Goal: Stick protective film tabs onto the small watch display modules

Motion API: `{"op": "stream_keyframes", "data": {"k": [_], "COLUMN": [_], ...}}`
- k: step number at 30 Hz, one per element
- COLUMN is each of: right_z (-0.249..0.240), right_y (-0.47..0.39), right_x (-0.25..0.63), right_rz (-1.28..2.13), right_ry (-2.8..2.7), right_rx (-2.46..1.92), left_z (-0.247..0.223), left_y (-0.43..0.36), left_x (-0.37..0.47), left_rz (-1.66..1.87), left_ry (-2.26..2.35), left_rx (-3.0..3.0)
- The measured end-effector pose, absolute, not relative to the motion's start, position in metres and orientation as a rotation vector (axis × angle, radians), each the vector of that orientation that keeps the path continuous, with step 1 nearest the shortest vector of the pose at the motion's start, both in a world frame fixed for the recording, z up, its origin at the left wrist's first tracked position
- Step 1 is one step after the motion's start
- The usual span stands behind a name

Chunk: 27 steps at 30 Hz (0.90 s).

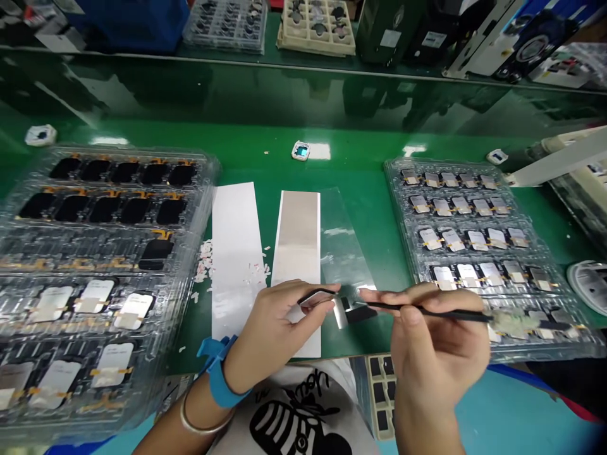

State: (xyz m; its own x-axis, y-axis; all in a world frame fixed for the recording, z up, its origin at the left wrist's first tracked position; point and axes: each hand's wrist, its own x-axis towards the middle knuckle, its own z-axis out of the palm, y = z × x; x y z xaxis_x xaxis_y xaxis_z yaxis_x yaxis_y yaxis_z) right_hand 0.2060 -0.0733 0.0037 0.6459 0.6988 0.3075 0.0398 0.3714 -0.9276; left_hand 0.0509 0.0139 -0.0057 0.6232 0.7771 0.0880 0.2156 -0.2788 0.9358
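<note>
My left hand (pixel 284 325), with a blue band at its wrist, pinches a small black-edged screen part (pixel 317 296) between thumb and fingers. In my right hand (pixel 431 335) lies a thin black tool (pixel 450 314), held like a pen, its tip pointing left towards the part. Between the hands, a small silver and black piece (pixel 348 313) shows near the tool's tip; what it is attached to, I cannot tell. Below my left hand runs a strip with a beige-grey face (pixel 298 221). Beside it lies a clear film sheet (pixel 341 240).
At the left, a clear tray (pixel 202 183) holds black screens and silver-backed parts. Another clear tray (pixel 398 208) of silver parts stands at the right. A white strip (pixel 236 253) lies left of centre, with paper scraps around it. A shelf edge (pixel 303 63) crosses the back.
</note>
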Motion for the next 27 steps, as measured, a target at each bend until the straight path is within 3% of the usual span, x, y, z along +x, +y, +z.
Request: {"op": "stream_keyframes", "data": {"k": [20,27], "right_z": [0.006,0.007], "right_y": [-0.039,-0.040], "right_x": [0.167,0.160], "right_rz": [0.641,0.548], "right_ry": [-0.845,-0.854], "right_rx": [-1.038,-1.063], "left_z": [-0.008,-0.010], "left_y": [0.020,0.019], "left_x": [0.043,0.041], "left_rz": [0.692,0.693], "left_ry": [0.900,0.890], "left_rx": [1.963,1.974]}}
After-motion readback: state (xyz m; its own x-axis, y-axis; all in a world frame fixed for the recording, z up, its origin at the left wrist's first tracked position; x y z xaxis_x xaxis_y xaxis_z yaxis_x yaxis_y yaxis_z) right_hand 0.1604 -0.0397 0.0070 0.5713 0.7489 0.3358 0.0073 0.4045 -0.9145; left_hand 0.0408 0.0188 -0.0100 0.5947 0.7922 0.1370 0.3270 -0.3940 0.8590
